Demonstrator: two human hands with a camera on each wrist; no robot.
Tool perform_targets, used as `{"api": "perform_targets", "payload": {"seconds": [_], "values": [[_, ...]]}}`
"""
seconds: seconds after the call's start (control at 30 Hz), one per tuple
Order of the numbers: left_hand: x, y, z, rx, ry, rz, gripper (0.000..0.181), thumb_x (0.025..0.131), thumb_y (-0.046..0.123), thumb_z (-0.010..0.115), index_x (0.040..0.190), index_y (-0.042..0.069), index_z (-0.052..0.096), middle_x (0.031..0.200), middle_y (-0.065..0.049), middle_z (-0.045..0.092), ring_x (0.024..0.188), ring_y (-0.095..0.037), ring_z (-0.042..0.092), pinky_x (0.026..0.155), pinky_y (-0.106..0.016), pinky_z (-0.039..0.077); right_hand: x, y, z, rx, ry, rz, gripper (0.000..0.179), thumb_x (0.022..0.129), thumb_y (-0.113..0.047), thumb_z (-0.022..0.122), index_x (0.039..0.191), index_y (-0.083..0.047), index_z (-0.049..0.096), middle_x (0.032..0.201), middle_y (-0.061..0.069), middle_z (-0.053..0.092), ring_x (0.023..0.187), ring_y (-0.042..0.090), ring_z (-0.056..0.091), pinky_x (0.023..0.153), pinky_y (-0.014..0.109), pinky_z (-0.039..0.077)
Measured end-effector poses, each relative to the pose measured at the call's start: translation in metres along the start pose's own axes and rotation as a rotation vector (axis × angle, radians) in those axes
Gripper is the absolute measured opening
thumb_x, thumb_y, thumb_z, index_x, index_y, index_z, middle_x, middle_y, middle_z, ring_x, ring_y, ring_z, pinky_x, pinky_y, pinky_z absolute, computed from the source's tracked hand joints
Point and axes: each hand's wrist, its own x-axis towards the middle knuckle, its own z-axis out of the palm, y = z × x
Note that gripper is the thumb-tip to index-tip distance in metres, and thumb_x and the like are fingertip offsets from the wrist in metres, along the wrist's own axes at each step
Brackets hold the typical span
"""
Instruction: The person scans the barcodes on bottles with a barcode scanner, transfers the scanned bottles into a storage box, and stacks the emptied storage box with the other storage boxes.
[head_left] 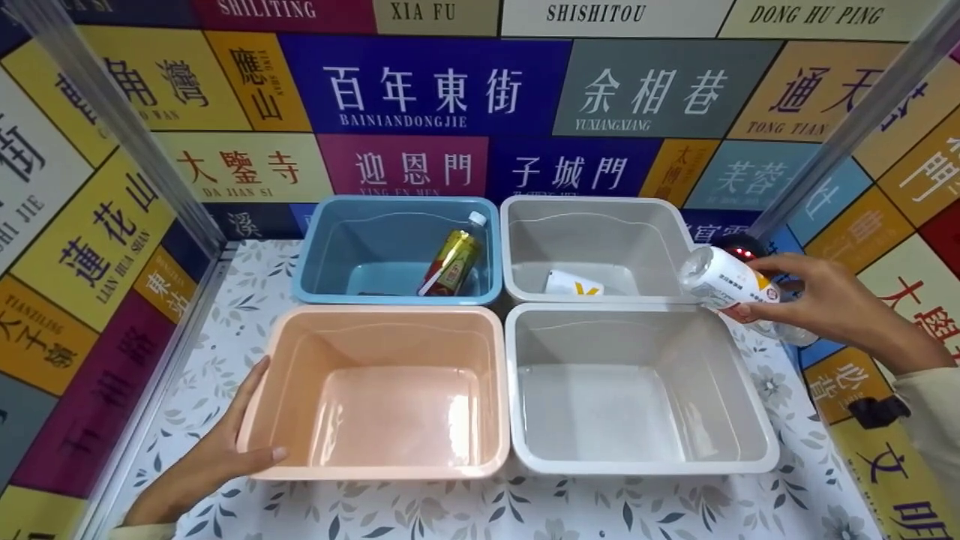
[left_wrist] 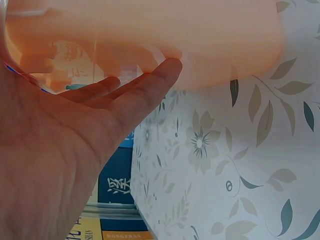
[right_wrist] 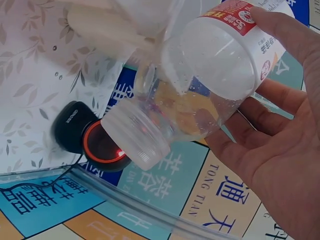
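Note:
My right hand [head_left: 832, 300] grips a clear plastic bottle [right_wrist: 200, 95] by its white label, which carries red and yellow print. The bottle is tilted, its translucent cap [right_wrist: 135, 135] low in the right wrist view, near a black scanner [right_wrist: 75, 127] with a glowing red ring. In the head view the bottle is at the right end of the back grey bin [head_left: 600, 300]. My left hand [head_left: 217, 450] holds the peach bin [head_left: 390, 474] at its front left corner, thumb over the rim and fingers along the outer wall.
A blue bin [head_left: 397, 300] at the back left contains a bottle with a yellow and red label [head_left: 454, 259]. The back grey bin has a white item with a yellow mark [head_left: 574, 283]. A front grey bin [head_left: 645, 466] adjoins the peach one. Sign-printed panels surround the table.

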Motion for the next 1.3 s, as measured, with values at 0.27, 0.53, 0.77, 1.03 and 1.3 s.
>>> {"api": "perform_targets", "payload": {"seconds": [0.27, 0.53, 0.77, 1.03, 1.3], "values": [[-0.001, -0.002, -0.001, -0.007, -0.005, 0.026, 0.106, 0.091, 0.018, 0.072, 0.153, 0.062, -0.001, 0.168, 0.002, -0.002, 0.128, -0.039, 0.043, 0.093, -0.043, 0.047, -0.001, 0.014, 0.002, 0.003, 0.042, 0.012, 0.074, 0.081, -0.040, 0.085, 0.138, -0.002, 0.058, 0.134, 0.027, 0.054, 0.105, 0.057, 0.058, 0.076, 0.065, 0.054], [0.001, -0.003, -0.001, -0.049, -0.016, 0.028, 0.107, 0.090, 0.017, 0.073, 0.153, 0.062, -0.002, 0.167, -0.001, 0.003, 0.128, -0.040, 0.047, 0.097, -0.040, 0.046, -0.008, 0.027, 0.006, -0.015, 0.058, 0.093, 0.088, 0.078, -0.054, 0.083, 0.142, -0.002, 0.053, 0.142, 0.030, 0.048, 0.108, 0.061, 0.055, 0.075, 0.067, 0.053], [0.000, -0.003, -0.001, -0.041, -0.011, 0.037, 0.107, 0.090, 0.017, 0.072, 0.153, 0.061, -0.002, 0.168, 0.001, 0.003, 0.131, -0.039, 0.044, 0.099, -0.041, 0.043, -0.013, 0.037, 0.016, -0.013, 0.132, 0.089, 0.083, 0.078, -0.048, 0.085, 0.138, 0.001, 0.055, 0.138, 0.030, 0.052, 0.109, 0.056, 0.055, 0.080, 0.069, 0.051], [0.000, -0.003, 0.000, -0.042, -0.005, 0.049, 0.108, 0.089, 0.017, 0.073, 0.154, 0.061, -0.001, 0.169, 0.001, 0.002, 0.134, -0.037, 0.043, 0.104, -0.046, 0.039, -0.015, 0.046, 0.027, -0.030, 0.224, 0.102, 0.085, 0.077, -0.047, 0.086, 0.139, 0.001, 0.054, 0.134, 0.030, 0.053, 0.108, 0.055, 0.055, 0.069, 0.058, 0.058], [-0.002, -0.006, -0.001, 0.003, -0.013, 0.094, 0.107, 0.090, 0.016, 0.072, 0.156, 0.057, -0.002, 0.168, 0.002, -0.005, 0.130, -0.041, 0.041, 0.097, -0.045, 0.044, -0.019, 0.052, 0.038, -0.036, 0.313, 0.110, 0.085, 0.080, -0.046, 0.084, 0.141, 0.003, 0.052, 0.133, 0.032, 0.051, 0.106, 0.052, 0.051, 0.078, 0.072, 0.050]]}}
